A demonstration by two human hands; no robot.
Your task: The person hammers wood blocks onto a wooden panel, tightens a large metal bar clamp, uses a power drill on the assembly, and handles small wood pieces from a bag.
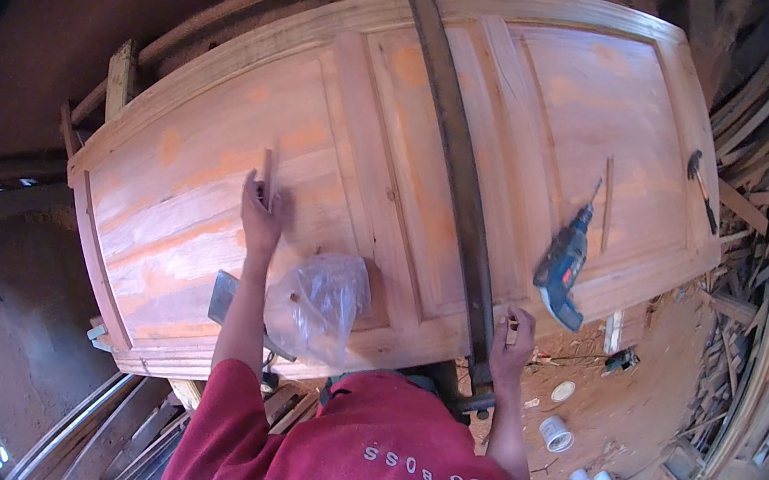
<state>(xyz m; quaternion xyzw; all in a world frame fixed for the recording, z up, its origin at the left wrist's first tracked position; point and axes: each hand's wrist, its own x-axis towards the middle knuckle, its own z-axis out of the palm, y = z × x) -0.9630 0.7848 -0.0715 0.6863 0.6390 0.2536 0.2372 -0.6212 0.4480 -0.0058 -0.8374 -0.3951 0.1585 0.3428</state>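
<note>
A large wooden panelled door (pixel 214 208) lies in front of me, with orange-brown patches on its panels. Over its left panel, my left hand (pixel 261 216) is closed around a short thin wooden strip (pixel 268 165); both are slightly blurred. My right hand (pixel 513 346) is by the near edge, just right of the clamp's end, its fingers curled; whatever they may hold is too small to make out. A long metal bar clamp (pixel 456 143) crosses the door from far to near. Beside my left forearm lies a clear plastic bag (pixel 329 291).
A blue-black power drill (pixel 563 268) rests on the right panel beside a thin wooden strip (pixel 606 206). Farther right is a hammer (pixel 702 191). A flat grey blade-like piece (pixel 223 296) shows by my left forearm. A white tub (pixel 556 435) and piled wood offcuts (pixel 747 288) lie beyond the door.
</note>
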